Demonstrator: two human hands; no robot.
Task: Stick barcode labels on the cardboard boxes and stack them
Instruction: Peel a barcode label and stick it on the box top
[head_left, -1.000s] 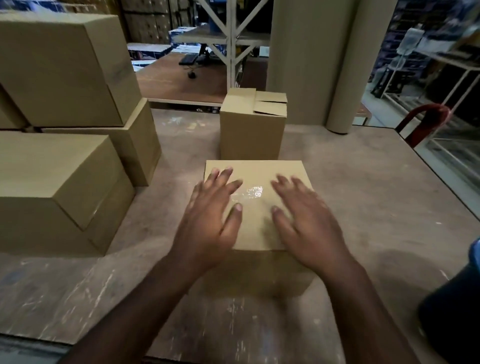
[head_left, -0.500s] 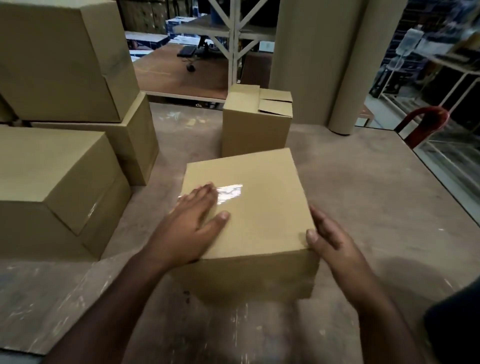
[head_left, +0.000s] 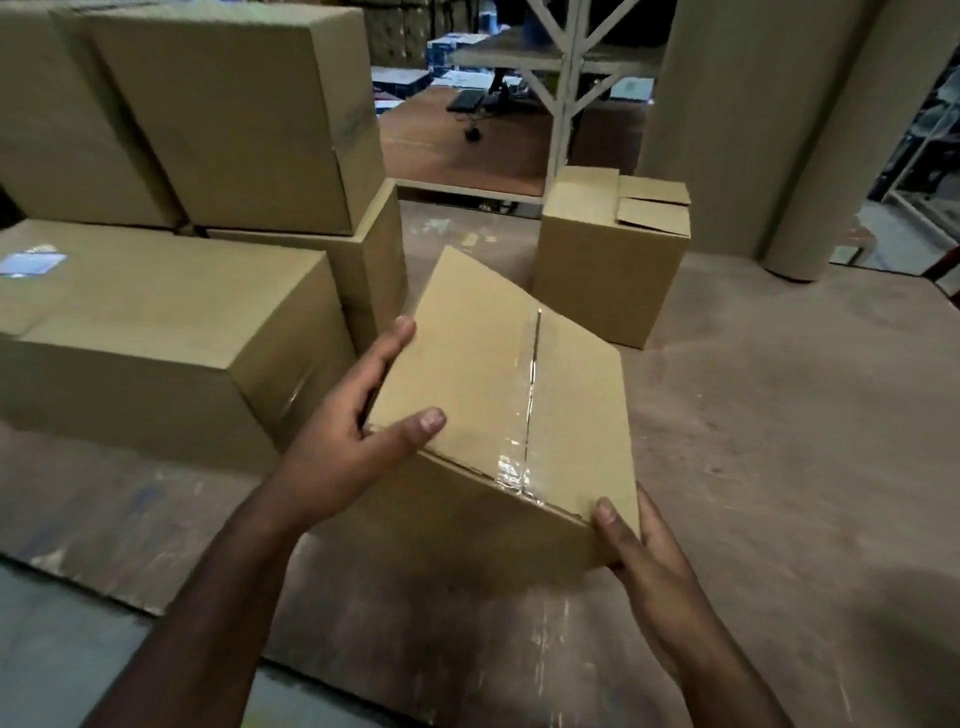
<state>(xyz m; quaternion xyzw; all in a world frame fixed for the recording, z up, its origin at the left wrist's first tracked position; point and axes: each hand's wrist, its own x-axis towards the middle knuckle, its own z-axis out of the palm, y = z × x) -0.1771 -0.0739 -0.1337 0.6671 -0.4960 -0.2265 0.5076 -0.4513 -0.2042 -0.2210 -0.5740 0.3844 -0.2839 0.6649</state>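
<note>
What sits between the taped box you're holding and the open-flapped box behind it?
Nothing: the head view shows only bare table between the held box and the open-flapped box.

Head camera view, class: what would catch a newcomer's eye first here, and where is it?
First, the taped box at centre, tilted, gripped by the left hand at its left edge and the right hand at its near right corner. Next, the stacked boxes on the left, then the open-flapped box behind.
</note>
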